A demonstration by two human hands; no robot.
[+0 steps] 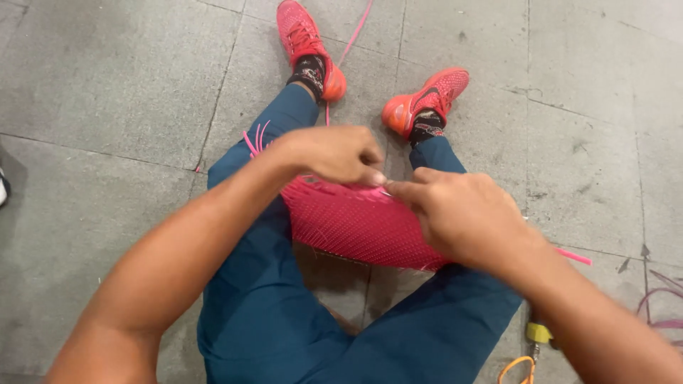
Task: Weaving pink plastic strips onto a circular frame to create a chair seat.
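A pink woven panel [359, 224] of plastic strips rests across my lap, between my knees in teal trousers. My left hand [334, 153] is curled over the panel's far edge, fingertips pinched on a strip end there. My right hand [462, 213] lies on the panel's right part, with thumb and forefinger pinching the same spot at the upper edge. The two hands' fingertips almost touch. Loose pink strip ends [255, 140] stick out at the panel's left corner. The piece between the fingertips is too small to make out clearly.
I sit on a grey tiled floor [107, 92], legs stretched forward, red-orange shoes [427, 99] at the top. A long pink strip [353, 35] runs away past the left shoe. A yellow-handled tool [537, 333] and an orange loop lie beside my right thigh. Purple strands [662, 306] lie at the right edge.
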